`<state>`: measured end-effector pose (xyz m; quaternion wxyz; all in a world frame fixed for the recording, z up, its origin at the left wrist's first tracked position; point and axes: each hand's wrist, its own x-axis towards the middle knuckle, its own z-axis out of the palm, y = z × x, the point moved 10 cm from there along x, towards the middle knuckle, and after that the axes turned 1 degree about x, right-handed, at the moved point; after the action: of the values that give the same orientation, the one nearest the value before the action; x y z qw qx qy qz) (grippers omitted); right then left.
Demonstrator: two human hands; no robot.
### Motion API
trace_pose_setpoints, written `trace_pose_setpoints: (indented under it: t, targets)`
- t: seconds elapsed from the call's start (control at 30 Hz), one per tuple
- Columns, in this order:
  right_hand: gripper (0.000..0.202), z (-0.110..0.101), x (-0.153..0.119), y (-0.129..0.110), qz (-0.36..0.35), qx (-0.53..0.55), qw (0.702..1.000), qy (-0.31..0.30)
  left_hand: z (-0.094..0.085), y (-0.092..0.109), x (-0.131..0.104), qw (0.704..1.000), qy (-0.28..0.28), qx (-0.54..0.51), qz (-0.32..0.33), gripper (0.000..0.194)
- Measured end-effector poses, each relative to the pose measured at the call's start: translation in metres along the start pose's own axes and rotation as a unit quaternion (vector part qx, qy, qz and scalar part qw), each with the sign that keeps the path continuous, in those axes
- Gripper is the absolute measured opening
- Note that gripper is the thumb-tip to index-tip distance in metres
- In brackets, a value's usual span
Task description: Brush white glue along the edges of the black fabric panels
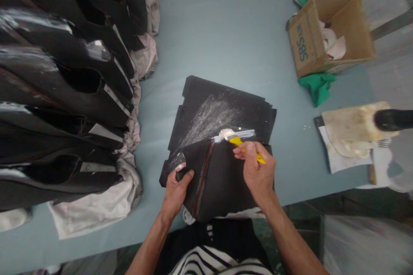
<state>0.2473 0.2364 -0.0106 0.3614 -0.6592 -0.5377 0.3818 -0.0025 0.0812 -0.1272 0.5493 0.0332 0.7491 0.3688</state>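
A small brush with a yellow handle (235,140) is in my right hand (258,167), its fingers closed round the handle. White paste coats the bristles, which touch a white streak along the upper edge of a black leather-like piece (232,176) with a brown zipper-like strip (204,176). My left hand (177,187) grips this piece at its left side, thumb on top. Under it lies a flat black board (222,103) with notched edges and pale smears. Some fingers of the left hand are hidden beneath the piece.
Several black bag-like pieces (87,81) with pale cloth lining lie in a row at the left. At the right are an open cardboard box (301,47), a green cloth (318,87) and a stained pad (345,124) beside a black-handled tool (392,119). The table's front edge runs below.
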Motion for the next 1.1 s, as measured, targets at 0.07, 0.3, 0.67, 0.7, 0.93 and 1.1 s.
trace_pose_setpoints:
  t: [0.07, 0.3, 0.67, 0.7, 0.93, 1.1]
  targets:
    - [0.043, 0.003, -0.002, -0.001, 0.0, 0.009, 1.0, -0.006, 0.001, 0.001, -0.001, 1.0, -0.001, -0.003, 0.006, 0.061]
    - [0.035, 0.067, -0.045, -0.033, -0.006, 0.044, 0.993, -0.106, 0.006, 0.005, -0.005, 1.0, -0.019, 0.015, 0.009, 0.051]
    - [0.035, 0.05, -0.04, -0.032, 0.008, 0.011, 0.998, -0.069, 0.01, 0.016, -0.006, 0.998, -0.025, 0.036, 0.036, 0.041]
    - [0.036, 0.061, -0.045, -0.038, 0.01, 0.021, 0.995, -0.095, 0.012, 0.017, -0.006, 0.998, -0.033, 0.037, 0.04, 0.037]
    - [0.037, 0.052, -0.035, -0.042, -0.003, -0.009, 0.998, -0.061, 0.015, 0.018, -0.006, 0.997, -0.036, 0.034, 0.054, 0.037]
    - [0.032, 0.066, -0.04, -0.049, -0.008, -0.008, 0.992, -0.122, 0.018, 0.02, -0.007, 0.995, -0.054, 0.027, 0.078, 0.028]
